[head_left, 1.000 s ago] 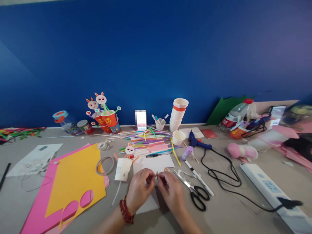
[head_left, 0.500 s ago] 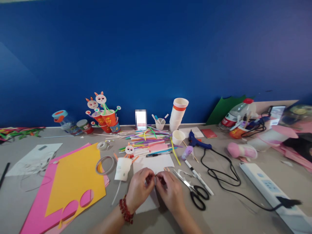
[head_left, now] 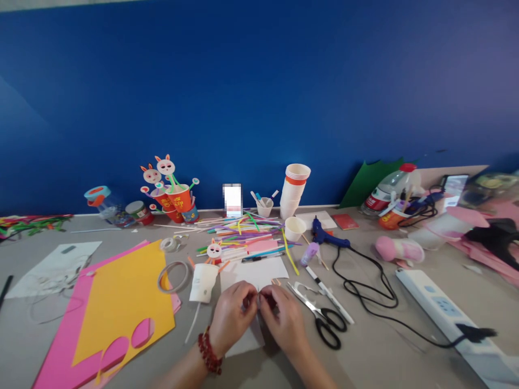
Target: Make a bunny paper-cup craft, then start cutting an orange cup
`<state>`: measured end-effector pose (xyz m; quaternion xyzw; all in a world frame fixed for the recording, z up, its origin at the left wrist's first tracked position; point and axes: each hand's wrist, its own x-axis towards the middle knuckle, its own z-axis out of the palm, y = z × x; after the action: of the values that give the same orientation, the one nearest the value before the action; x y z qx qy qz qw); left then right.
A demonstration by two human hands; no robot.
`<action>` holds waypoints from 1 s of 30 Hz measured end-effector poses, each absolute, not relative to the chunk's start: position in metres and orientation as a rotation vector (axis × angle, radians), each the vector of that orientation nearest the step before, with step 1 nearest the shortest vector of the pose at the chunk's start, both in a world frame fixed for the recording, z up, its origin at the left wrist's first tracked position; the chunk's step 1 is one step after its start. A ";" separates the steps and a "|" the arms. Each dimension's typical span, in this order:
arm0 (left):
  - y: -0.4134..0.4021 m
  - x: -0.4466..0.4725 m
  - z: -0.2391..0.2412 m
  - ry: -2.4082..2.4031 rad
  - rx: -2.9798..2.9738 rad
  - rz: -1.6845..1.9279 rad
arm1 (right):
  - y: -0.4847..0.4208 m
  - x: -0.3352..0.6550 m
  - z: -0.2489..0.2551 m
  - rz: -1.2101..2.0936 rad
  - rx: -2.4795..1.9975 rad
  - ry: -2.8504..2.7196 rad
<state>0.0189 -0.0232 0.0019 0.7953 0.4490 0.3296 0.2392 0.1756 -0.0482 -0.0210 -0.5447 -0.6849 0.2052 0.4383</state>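
Note:
Both hands meet over white paper (head_left: 248, 346), fingertips almost touching. My left hand (head_left: 234, 309), with a red bead bracelet (head_left: 208, 351) at its wrist, is closed in a pinch. Facing it, my right hand (head_left: 284, 316) pinches the same way. Whatever lies between the fingertips is too small to make out. Left of my hands, a white paper cup (head_left: 203, 282) bears orange arms, a rabbit face (head_left: 214, 250) and a pale stick trailing below. To the right lie black-handled scissors (head_left: 320, 313), paper scraps and a white marker (head_left: 330, 294).
Yellow card (head_left: 125, 297) with round cut-outs covers pink card at left, beside a tape roll (head_left: 173, 277). Coloured pipe cleaners (head_left: 243, 232) lie behind. A blue glue gun (head_left: 328, 236), its black cord and a white power strip (head_left: 440, 310) occupy the right. Stacked cups (head_left: 293, 194) stand behind.
The view has shifted very slightly, moving the scene a little to the left. My hands keep the same pinch in nearly the same place.

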 end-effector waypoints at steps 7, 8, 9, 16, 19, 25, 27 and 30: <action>-0.024 0.019 0.004 1.226 2.224 0.909 | -0.047 0.175 -0.022 0.529 -1.352 -1.702; -0.024 0.019 0.004 1.227 2.227 0.905 | -0.047 0.175 -0.022 0.536 -1.352 -1.700; -0.024 0.019 0.005 1.226 2.230 0.900 | -0.047 0.176 -0.022 0.545 -1.351 -1.700; -0.024 0.019 0.004 1.230 2.223 0.919 | -0.046 0.175 -0.024 0.613 -1.373 -1.669; -0.024 0.019 0.001 1.240 2.205 0.905 | -0.046 0.177 -0.022 0.671 -1.389 -1.605; -0.022 0.017 0.002 1.245 2.072 0.946 | -0.044 0.189 -0.020 0.808 -1.373 -1.404; -0.021 0.015 0.004 1.244 1.980 0.953 | -0.044 0.193 -0.021 0.866 -1.351 -1.336; -0.018 0.014 0.003 1.245 1.802 0.979 | -0.043 0.200 -0.022 0.874 -1.347 -1.273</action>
<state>0.0141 -0.0181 0.0033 0.6999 0.4836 0.3802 0.3629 0.1996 -0.0434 -0.0220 -0.5617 -0.5307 0.3646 0.5195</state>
